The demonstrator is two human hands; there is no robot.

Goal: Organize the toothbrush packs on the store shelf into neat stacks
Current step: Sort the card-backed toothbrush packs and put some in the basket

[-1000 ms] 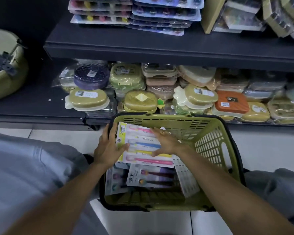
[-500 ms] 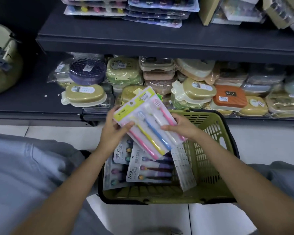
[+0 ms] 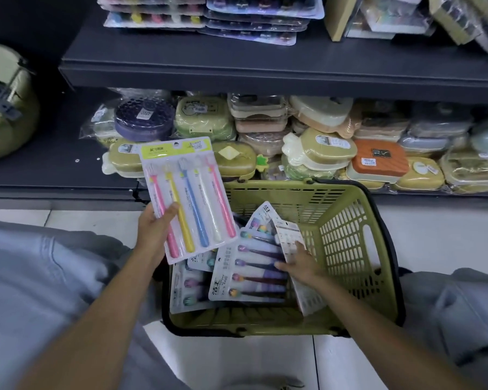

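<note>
Left hand point(image 3: 155, 235) holds a five-brush toothbrush pack point(image 3: 188, 197) by its lower left corner, thumb across the front, the card raised above the near-left rim of the green basket point(image 3: 347, 243). Right hand point(image 3: 300, 264) reaches into the basket, fingers spread and resting on a dark-brush pack point(image 3: 250, 273); its grip has not closed on anything that can be seen. More packs lie loosely overlapped beneath, one white card point(image 3: 296, 263) slanting under the wrist. Finished stacks point(image 3: 209, 15) sit on the upper shelf point(image 3: 265, 66). Probable hazards: the corner-held pack may pivot or slip, being gripped far off centre; drawing out one pack may drag its neighbours, since they overlap.
</note>
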